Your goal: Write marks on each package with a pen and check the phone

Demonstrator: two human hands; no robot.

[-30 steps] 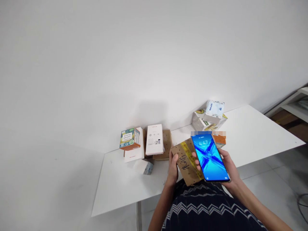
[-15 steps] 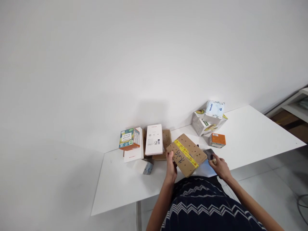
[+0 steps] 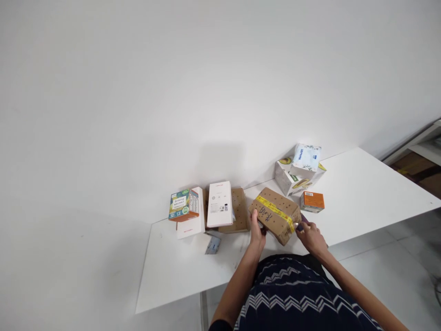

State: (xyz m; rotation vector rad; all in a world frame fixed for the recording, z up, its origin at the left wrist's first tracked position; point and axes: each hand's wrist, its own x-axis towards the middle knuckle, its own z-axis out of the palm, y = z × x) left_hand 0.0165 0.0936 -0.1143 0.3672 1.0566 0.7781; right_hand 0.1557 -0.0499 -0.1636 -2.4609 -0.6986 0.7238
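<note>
- A green and orange printed carton (image 3: 183,205) stands at the far left of the white desk (image 3: 172,271), leaning on a flat white box with red lettering (image 3: 191,221); its small print is too fine to read.
- Just in front lies a small grey-blue packet (image 3: 213,244), its label blurred.
- A tall white box with a barcode label (image 3: 219,203) leans on a brown perforated cardboard box (image 3: 239,209), covering most of that box's left part.
- The left hand (image 3: 257,230) has its grip closed on the near left end of a brown perforated cardboard parcel bound with yellow tape and marked with black handwriting (image 3: 275,214), which is held tilted just above the desk at its middle; the characters cannot be made out.
- The right hand (image 3: 310,235) pinches the parcel's right corner at the end of the tape; a dark object (image 3: 302,221) shows just behind the fingers, mostly hidden.
- A small orange box (image 3: 312,202) sits near the parcel, to its right.
- Behind it, a white carton printed with avocados (image 3: 291,178) carries a pale blue soft pack (image 3: 307,156).
</note>
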